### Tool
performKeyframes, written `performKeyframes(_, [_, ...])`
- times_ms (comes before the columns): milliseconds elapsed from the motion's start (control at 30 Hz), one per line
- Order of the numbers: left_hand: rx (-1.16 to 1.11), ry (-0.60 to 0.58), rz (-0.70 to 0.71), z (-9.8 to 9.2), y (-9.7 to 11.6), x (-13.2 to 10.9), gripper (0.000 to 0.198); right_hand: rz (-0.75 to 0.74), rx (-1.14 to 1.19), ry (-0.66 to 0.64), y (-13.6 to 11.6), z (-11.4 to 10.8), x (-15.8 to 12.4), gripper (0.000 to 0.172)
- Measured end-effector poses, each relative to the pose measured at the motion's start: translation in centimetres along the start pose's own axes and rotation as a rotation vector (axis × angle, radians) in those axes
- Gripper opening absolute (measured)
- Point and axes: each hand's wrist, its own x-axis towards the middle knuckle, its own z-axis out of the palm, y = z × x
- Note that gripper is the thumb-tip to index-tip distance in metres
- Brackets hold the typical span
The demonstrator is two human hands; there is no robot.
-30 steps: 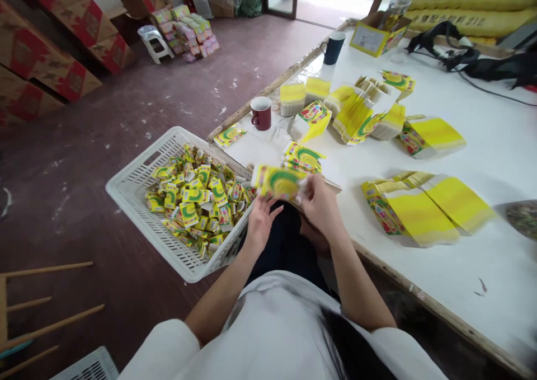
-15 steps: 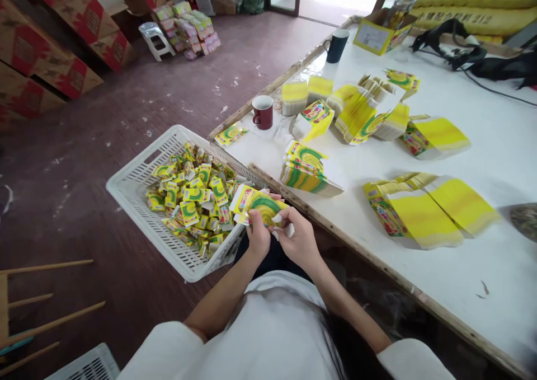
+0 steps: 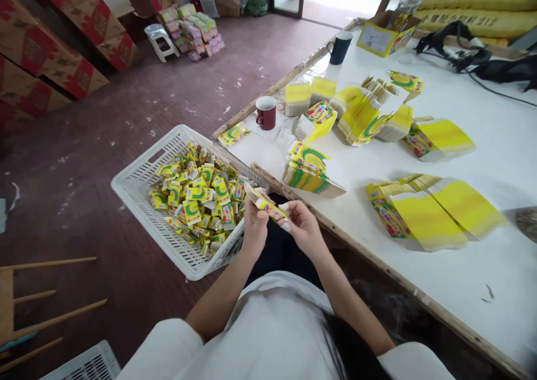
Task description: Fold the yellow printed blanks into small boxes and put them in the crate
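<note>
A small yellow and green printed carton [image 3: 268,206] is between my two hands above my lap, its narrow side turned up. My left hand [image 3: 255,226] is closed around its left end, with the thumb along the near side. At the other end, the fingers of my right hand [image 3: 302,226] pinch the carton. Just left of my hands, a white plastic basket [image 3: 140,187] holds many small folded cartons [image 3: 201,194] of the same print. On the table [image 3: 444,290] to the right stands a fanned stack of flat cartons [image 3: 308,167].
More carton stacks [image 3: 436,209] lie across the table, along with a red mug [image 3: 265,113], a dark mug [image 3: 340,47] and an open yellow box [image 3: 380,38]. A wooden edge [image 3: 361,245] borders the table. Wooden legs [image 3: 54,296] of a stool lie at left.
The carton has turned from showing its broad printed face to showing a narrow side, and looks squared up. My right hand has shifted slightly right. The view has moved slightly.
</note>
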Motion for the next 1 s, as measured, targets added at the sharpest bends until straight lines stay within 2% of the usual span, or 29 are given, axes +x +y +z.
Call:
performKeyframes(100, [-0.047,0.072,-0.047,-1.3,-0.2,0.3,0.053,-0.076,-0.116,0.026,-0.2,-1.5,0.3,0.024])
performKeyframes(200, [-0.089,-0.009,-0.091,-3.2,0.5,1.4,0.056,-0.237,-0.324,0.036,-0.9,-3.2,0.3,0.010])
performKeyframes(300, [-0.143,-0.215,-0.060,-5.0,2.0,2.6,0.084,-0.418,-0.618,-0.043,-1.7,-4.6,0.1,0.018])
performKeyframes(367, [-0.020,-0.417,-0.041,-5.3,2.9,2.7,0.098,-0.506,-0.771,-0.121,-2.1,-4.8,-0.1,0.026])
performKeyframes(433, [0.203,-0.623,-0.039,-4.5,3.4,2.1,0.098,-0.553,-0.825,-0.139,-2.0,-4.5,-0.4,0.027])
performKeyframes(467, [0.308,-0.688,-0.042,-3.9,3.4,1.5,0.092,-0.558,-0.809,-0.086,-1.8,-4.2,-0.6,0.023])
performKeyframes(500, [0.374,-0.704,-0.043,-3.1,3.3,0.9,0.079,-0.547,-0.765,0.008,-1.5,-3.8,-0.7,0.022])
performKeyframes(533, [0.413,-0.670,-0.044,-2.3,3.1,0.2,0.072,-0.514,-0.693,0.130,-1.1,-3.4,-0.7,0.031])
performKeyframes(600, [0.470,-0.551,-0.016,-1.0,2.4,-1.0,0.071,-0.379,-0.451,0.318,-0.1,-2.7,-0.7,0.063])
performKeyframes(633, [0.503,-0.490,0.013,-0.5,2.1,-1.5,0.077,-0.278,-0.297,0.330,0.4,-2.5,-0.6,0.073])
performKeyframes(700, [0.575,-0.414,0.105,0.1,1.4,-2.2,0.082,-0.031,0.005,0.190,1.5,-2.2,-0.4,0.077])
performKeyframes(767, [0.615,-0.400,0.225,0.2,0.9,-2.4,0.074,0.178,0.201,-0.001,2.2,-2.3,-0.3,0.074])
performKeyframes(800, [0.619,-0.412,0.284,0.1,0.8,-2.4,0.067,0.234,0.245,-0.075,2.4,-2.4,-0.3,0.075])
performKeyframes(833, [0.614,-0.433,0.334,0.0,0.8,-2.3,0.060,0.253,0.263,-0.131,2.4,-2.5,-0.3,0.076])
performKeyframes(900, [0.596,-0.489,0.374,-0.3,0.8,-2.0,0.053,0.197,0.242,-0.186,2.2,-2.8,-0.4,0.079])
performKeyframes(1000, [0.577,-0.581,0.274,-0.6,0.7,-1.6,0.062,0.030,0.068,-0.210,1.5,-3.1,-0.7,0.079])
